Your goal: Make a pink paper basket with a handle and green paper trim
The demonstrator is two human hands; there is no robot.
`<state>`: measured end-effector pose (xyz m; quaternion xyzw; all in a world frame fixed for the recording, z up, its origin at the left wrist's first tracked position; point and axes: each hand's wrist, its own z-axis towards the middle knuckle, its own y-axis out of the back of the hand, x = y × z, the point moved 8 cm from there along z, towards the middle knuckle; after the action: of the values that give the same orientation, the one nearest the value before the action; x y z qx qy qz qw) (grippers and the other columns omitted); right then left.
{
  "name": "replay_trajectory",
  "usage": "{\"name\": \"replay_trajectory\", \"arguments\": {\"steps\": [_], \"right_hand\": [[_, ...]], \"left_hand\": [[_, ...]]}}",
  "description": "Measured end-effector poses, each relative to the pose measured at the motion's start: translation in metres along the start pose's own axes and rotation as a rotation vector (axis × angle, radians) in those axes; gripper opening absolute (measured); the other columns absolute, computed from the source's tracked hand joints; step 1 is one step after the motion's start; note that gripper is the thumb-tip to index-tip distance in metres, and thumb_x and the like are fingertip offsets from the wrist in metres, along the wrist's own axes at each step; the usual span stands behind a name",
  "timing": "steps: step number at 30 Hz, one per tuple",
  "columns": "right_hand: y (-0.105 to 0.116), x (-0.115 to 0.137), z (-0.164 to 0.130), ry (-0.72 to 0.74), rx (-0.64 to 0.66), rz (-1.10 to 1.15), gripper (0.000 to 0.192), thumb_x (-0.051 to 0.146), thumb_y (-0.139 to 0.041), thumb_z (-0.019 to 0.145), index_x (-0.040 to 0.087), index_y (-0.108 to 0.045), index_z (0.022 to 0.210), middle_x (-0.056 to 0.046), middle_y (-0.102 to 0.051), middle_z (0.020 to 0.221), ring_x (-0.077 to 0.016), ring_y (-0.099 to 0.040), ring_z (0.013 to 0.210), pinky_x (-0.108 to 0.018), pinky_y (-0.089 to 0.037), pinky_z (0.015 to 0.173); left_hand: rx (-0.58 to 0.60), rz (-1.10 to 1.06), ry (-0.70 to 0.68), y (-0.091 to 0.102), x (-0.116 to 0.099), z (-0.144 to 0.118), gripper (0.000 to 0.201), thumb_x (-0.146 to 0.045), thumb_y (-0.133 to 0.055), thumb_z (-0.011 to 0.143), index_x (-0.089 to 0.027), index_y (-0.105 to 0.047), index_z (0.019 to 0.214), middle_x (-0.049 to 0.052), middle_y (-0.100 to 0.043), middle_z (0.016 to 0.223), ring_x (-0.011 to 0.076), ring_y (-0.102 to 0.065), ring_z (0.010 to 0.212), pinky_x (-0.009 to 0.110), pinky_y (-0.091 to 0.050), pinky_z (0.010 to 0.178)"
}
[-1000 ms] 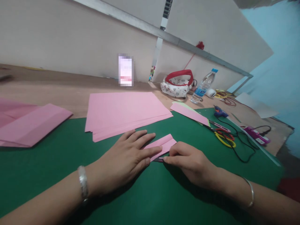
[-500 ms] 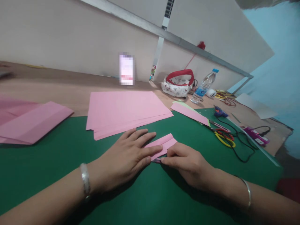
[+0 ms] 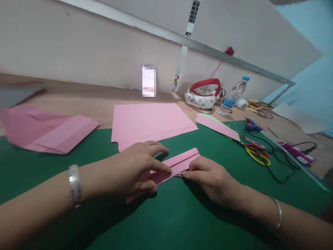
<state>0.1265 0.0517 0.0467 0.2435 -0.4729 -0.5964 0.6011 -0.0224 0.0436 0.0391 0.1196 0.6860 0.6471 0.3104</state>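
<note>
A narrow folded strip of pink paper (image 3: 182, 161) lies slantwise on the green mat (image 3: 166, 222), with a lengthwise crease showing. My left hand (image 3: 140, 170) is over its left part, fingers spread and the index fingertip at the paper; part of the strip is hidden beneath it. At the strip's right end is my right hand (image 3: 210, 175), its fingers closed in a pinch on a thin purplish tool (image 3: 179, 175). Only the tool's tip shows, against the strip's lower edge, and its kind is hidden.
Pink sheets (image 3: 153, 119) are stacked behind my hands, and folded pink paper (image 3: 67, 133) lies left. To the right are a cut pink strip (image 3: 217, 127), yellow-and-red-handled scissors (image 3: 257, 156), a glue gun (image 3: 253, 125) with its cord, a power strip (image 3: 299, 153) and a water bottle (image 3: 232, 97).
My left hand has shifted left and lifted partly off the strip, uncovering more of it. My right hand stays at the strip's right end, still pinching the tool. The view has shifted slightly.
</note>
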Motion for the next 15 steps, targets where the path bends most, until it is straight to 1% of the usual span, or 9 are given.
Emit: {"name": "replay_trajectory", "arguments": {"steps": [2, 4, 6, 8, 11, 15], "right_hand": [[-0.001, 0.000, 0.000, 0.003, 0.007, -0.008, 0.022, 0.006, -0.048, 0.092, 0.015, -0.065, 0.102, -0.006, -0.058, 0.081, -0.0150, -0.051, 0.071, -0.026, -0.044, 0.061], [-0.001, 0.001, 0.000, 0.012, 0.005, -0.009, 0.022, 0.005, -0.047, 0.092, 0.015, -0.064, 0.103, -0.006, -0.058, 0.082, -0.0150, -0.051, 0.071, -0.026, -0.043, 0.061], [-0.001, 0.002, 0.000, 0.027, 0.002, -0.021, 0.022, 0.005, -0.047, 0.092, 0.015, -0.063, 0.103, -0.006, -0.058, 0.082, -0.0148, -0.050, 0.071, -0.026, -0.043, 0.061], [-0.001, 0.004, 0.000, 0.041, 0.012, -0.049, 0.021, 0.006, -0.047, 0.093, 0.015, -0.063, 0.105, -0.006, -0.058, 0.083, -0.0149, -0.050, 0.071, -0.026, -0.043, 0.062], [-0.002, 0.005, -0.002, 0.053, 0.018, -0.088, 0.021, 0.008, -0.047, 0.093, 0.015, -0.062, 0.106, -0.007, -0.058, 0.083, -0.0151, -0.049, 0.071, -0.027, -0.044, 0.061], [-0.001, 0.004, -0.006, 0.039, 0.012, -0.076, 0.020, 0.007, -0.050, 0.092, 0.014, -0.062, 0.106, -0.006, -0.058, 0.083, -0.0149, -0.049, 0.071, -0.026, -0.043, 0.060]], "left_hand": [[-0.035, -0.021, -0.003, -0.003, 0.001, -0.006, 0.027, -0.040, -0.072, 0.079, -0.046, -0.070, 0.106, 0.002, -0.056, 0.134, 0.0316, -0.052, 0.123, 0.045, -0.048, 0.096], [-0.099, -0.097, -0.018, -0.008, 0.003, -0.013, 0.017, -0.038, -0.066, 0.085, -0.044, -0.073, 0.099, 0.001, -0.056, 0.134, 0.0288, -0.054, 0.120, 0.041, -0.049, 0.094], [-0.143, -0.190, -0.026, -0.013, 0.006, -0.018, 0.016, -0.039, -0.061, 0.088, -0.043, -0.075, 0.096, 0.000, -0.057, 0.134, 0.0278, -0.055, 0.118, 0.040, -0.049, 0.094], [-0.167, -0.250, -0.023, -0.018, 0.010, -0.022, 0.018, -0.045, -0.059, 0.089, -0.043, -0.074, 0.098, 0.001, -0.057, 0.134, 0.0298, -0.054, 0.119, 0.042, -0.048, 0.094], [-0.179, -0.253, -0.022, -0.020, 0.013, -0.023, 0.020, -0.050, -0.057, 0.089, -0.046, -0.073, 0.101, 0.002, -0.057, 0.135, 0.0330, -0.051, 0.122, 0.049, -0.046, 0.096], [-0.164, -0.233, -0.026, -0.024, 0.016, -0.021, 0.019, -0.049, -0.057, 0.089, -0.048, -0.072, 0.100, 0.000, -0.056, 0.137, 0.0315, -0.050, 0.124, 0.050, -0.044, 0.097]]}}
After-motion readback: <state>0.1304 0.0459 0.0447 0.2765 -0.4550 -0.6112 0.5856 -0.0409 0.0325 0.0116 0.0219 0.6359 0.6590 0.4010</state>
